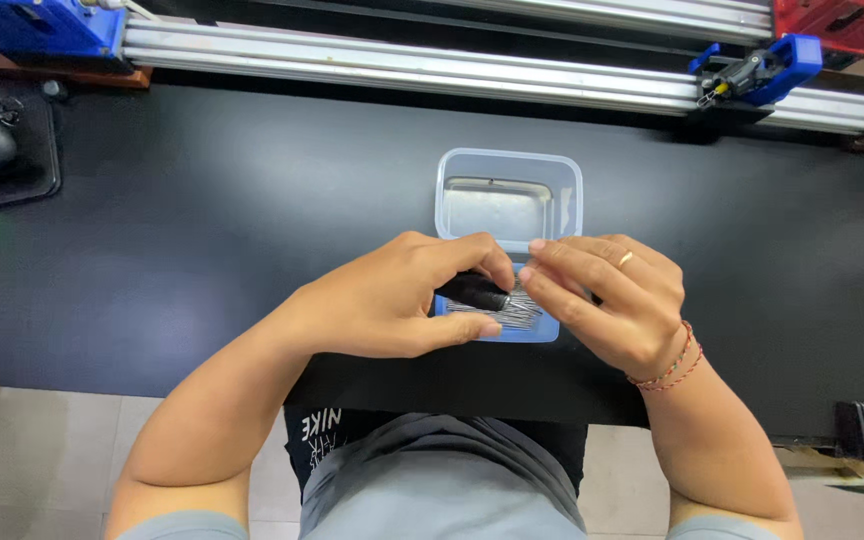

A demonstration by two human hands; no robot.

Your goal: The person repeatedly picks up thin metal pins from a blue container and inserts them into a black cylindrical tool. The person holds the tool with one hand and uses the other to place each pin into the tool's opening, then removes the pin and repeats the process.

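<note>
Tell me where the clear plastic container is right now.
In the head view, the clear plastic container sits mid-table on the black table, just beyond the left hand and right hand.

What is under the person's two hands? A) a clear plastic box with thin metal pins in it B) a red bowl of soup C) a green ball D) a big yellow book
A: both the left hand and the right hand sit over a clear plastic box on the black table, with a pile of thin metal pins at its near end, and the left hand holds a small black tool.
</note>
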